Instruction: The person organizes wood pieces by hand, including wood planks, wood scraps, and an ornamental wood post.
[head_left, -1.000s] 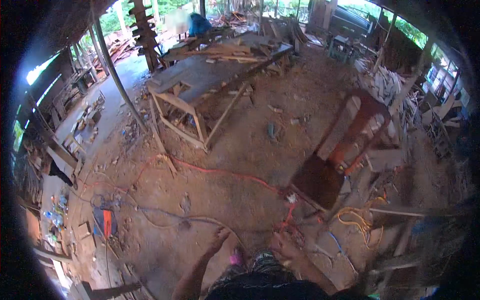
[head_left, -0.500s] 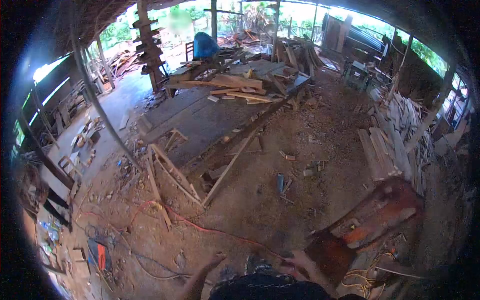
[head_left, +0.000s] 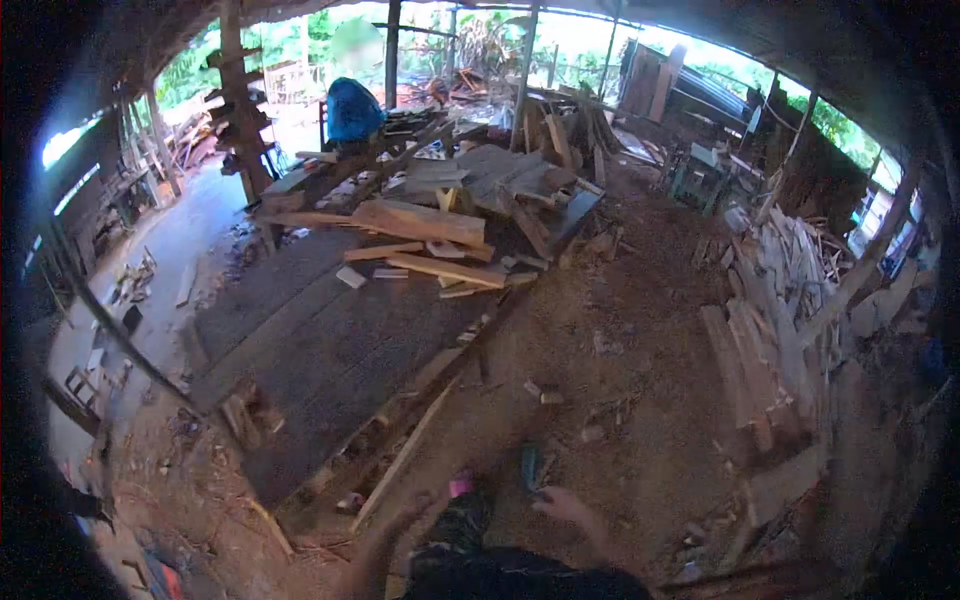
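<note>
My left hand (head_left: 418,503) is low in the head view, left of my leg, blurred beside a long wooden strip (head_left: 410,458); its fingers are not distinct. On the other side of the leg, my right hand (head_left: 562,505) hangs over the dirt floor with its fingers loosely extended and nothing visible in it. Just beyond those fingertips, a small blue-green object (head_left: 530,466) lies on the ground. A foot with something pink (head_left: 461,487) on it shows between the hands.
A wide low wooden platform (head_left: 330,340) lies ahead on the left, with planks (head_left: 420,220) piled on its far part. Beyond them is a blue covered object (head_left: 353,110). Stacked boards (head_left: 745,365) line the right side, and a post (head_left: 235,110) rises at the left.
The view has moved forward, bringing the platform and planks closer. The triangular wooden frame, red cord and most of the reddish-brown piece have left view. My right hand now appears near the blue-green object.
</note>
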